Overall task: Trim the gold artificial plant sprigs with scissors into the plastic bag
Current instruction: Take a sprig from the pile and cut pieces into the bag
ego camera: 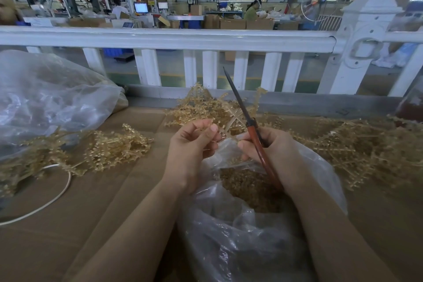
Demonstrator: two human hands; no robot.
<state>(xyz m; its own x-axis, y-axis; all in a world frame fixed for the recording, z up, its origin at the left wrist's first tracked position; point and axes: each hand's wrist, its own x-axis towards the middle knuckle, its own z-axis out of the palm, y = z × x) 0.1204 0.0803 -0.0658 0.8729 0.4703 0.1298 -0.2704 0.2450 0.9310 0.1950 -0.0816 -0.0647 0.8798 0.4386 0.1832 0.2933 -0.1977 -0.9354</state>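
My left hand (194, 146) pinches a thin gold sprig (229, 126) between thumb and fingers, just above the open mouth of a clear plastic bag (240, 224). My right hand (267, 149) grips red-handled scissors (254, 135), whose closed dark blades point up and away. The bag holds a heap of gold trimmings (249, 188). Loose gold sprigs lie in piles at the left (103, 149), behind my hands (206, 107) and at the right (357, 149).
Brown cardboard (91, 213) covers the table. A large clear bag (45, 98) lies at the far left, a white cord (45, 204) loops at the left edge. A white railing (183, 39) runs across behind the table; a factory floor with people lies beyond.
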